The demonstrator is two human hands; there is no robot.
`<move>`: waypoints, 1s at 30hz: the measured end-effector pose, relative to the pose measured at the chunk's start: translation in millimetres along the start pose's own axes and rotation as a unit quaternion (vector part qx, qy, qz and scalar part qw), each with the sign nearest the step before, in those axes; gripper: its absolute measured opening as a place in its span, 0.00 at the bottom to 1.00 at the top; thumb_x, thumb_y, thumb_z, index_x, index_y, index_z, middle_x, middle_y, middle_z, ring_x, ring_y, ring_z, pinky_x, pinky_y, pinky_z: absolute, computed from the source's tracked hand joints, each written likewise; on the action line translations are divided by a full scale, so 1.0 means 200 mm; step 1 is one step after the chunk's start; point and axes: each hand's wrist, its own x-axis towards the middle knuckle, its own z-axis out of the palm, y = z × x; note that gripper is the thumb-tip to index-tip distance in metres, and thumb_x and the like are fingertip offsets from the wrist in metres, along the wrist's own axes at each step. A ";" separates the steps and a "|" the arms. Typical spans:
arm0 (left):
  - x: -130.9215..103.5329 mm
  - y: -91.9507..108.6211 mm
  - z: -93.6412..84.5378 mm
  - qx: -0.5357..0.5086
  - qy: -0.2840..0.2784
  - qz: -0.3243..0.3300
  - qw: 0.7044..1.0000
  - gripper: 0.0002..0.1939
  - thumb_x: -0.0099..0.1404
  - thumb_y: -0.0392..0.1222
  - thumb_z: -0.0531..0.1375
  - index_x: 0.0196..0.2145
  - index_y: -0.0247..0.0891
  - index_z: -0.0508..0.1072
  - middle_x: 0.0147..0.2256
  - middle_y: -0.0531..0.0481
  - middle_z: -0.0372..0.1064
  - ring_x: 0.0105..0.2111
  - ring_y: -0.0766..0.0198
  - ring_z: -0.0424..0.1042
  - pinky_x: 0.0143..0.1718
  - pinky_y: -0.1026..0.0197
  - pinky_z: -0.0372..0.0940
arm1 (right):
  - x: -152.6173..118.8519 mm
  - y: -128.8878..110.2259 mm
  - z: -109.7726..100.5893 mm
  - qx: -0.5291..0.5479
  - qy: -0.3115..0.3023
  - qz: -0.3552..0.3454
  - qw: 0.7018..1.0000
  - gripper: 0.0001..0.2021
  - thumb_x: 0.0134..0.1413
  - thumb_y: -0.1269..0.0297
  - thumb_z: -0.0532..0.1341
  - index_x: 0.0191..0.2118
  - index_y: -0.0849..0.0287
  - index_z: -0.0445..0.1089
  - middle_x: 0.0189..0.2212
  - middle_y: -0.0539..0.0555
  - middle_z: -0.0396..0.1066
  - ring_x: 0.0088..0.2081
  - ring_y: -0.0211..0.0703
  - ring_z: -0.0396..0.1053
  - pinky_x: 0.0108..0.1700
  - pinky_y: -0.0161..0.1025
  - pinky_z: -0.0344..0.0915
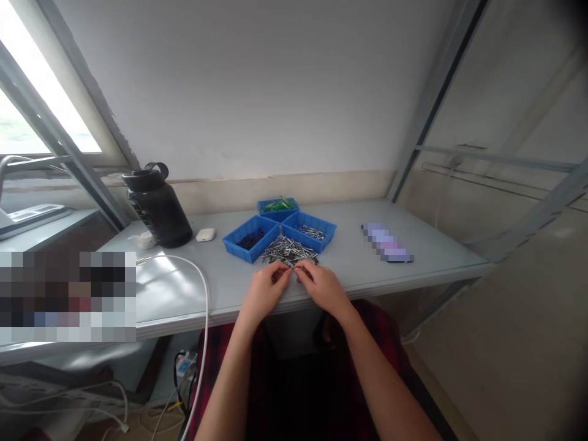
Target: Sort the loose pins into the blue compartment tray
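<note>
The left hand (pixel 267 286) and right hand (pixel 324 286) are curling inward at the near edge of the pile of metal rods (pixel 290 248), their fingertips almost meeting; whether they are pinching a small piece, I cannot tell. The pile is lying just beyond the fingertips, spreading widest from side to side, its rods pointing in mixed directions, with neither hand clearly nearer. Flanking the pile's far side, the left blue tray (pixel 239 249) and right blue tray (pixel 327 237) are sitting close beside it.
</note>
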 end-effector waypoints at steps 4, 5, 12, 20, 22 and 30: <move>0.00 0.01 0.00 0.024 -0.010 0.015 1.000 0.11 0.64 0.45 0.54 0.33 0.38 0.74 0.30 0.51 0.73 0.30 0.63 0.68 0.33 0.63 0.60 | 0.00 0.00 0.00 0.013 -0.006 -0.003 1.000 0.10 0.64 0.59 0.50 0.41 0.52 0.66 0.31 0.48 0.74 0.34 0.42 0.70 0.36 0.36 0.60; -0.01 0.01 0.00 0.029 -0.012 0.018 0.999 0.11 0.64 0.45 0.54 0.33 0.38 0.74 0.30 0.51 0.73 0.29 0.63 0.68 0.32 0.63 0.60 | 0.00 0.00 -0.01 0.016 -0.005 -0.002 1.000 0.10 0.64 0.59 0.49 0.41 0.52 0.66 0.31 0.48 0.74 0.33 0.42 0.70 0.36 0.35 0.60; 0.00 0.01 0.00 0.027 -0.011 0.021 0.999 0.13 0.65 0.45 0.52 0.33 0.38 0.73 0.29 0.51 0.72 0.29 0.64 0.67 0.33 0.64 0.59 | 0.00 0.00 -0.01 0.011 -0.005 0.001 1.000 0.10 0.64 0.59 0.49 0.40 0.52 0.66 0.30 0.48 0.74 0.33 0.42 0.71 0.37 0.36 0.60; 0.00 -0.01 0.00 0.017 -0.009 0.009 1.000 0.11 0.65 0.44 0.53 0.33 0.38 0.73 0.28 0.52 0.72 0.30 0.64 0.68 0.33 0.64 0.59 | 0.00 0.00 0.00 0.013 -0.001 0.006 1.000 0.10 0.64 0.59 0.50 0.42 0.52 0.66 0.31 0.48 0.74 0.34 0.43 0.71 0.37 0.36 0.60; 0.00 -0.01 0.00 0.012 -0.017 0.009 1.000 0.10 0.64 0.43 0.53 0.34 0.39 0.73 0.30 0.52 0.73 0.31 0.63 0.69 0.34 0.64 0.60 | 0.00 0.00 0.00 0.020 -0.006 0.003 1.000 0.10 0.64 0.58 0.49 0.41 0.52 0.66 0.30 0.48 0.74 0.33 0.42 0.70 0.37 0.36 0.60; 0.00 -0.01 0.00 -0.007 -0.003 0.003 1.000 0.09 0.63 0.42 0.54 0.34 0.39 0.74 0.30 0.52 0.74 0.31 0.63 0.70 0.34 0.63 0.62 | 0.00 0.00 0.00 0.017 -0.003 0.006 1.000 0.10 0.64 0.59 0.49 0.39 0.52 0.66 0.29 0.48 0.73 0.33 0.41 0.70 0.37 0.35 0.59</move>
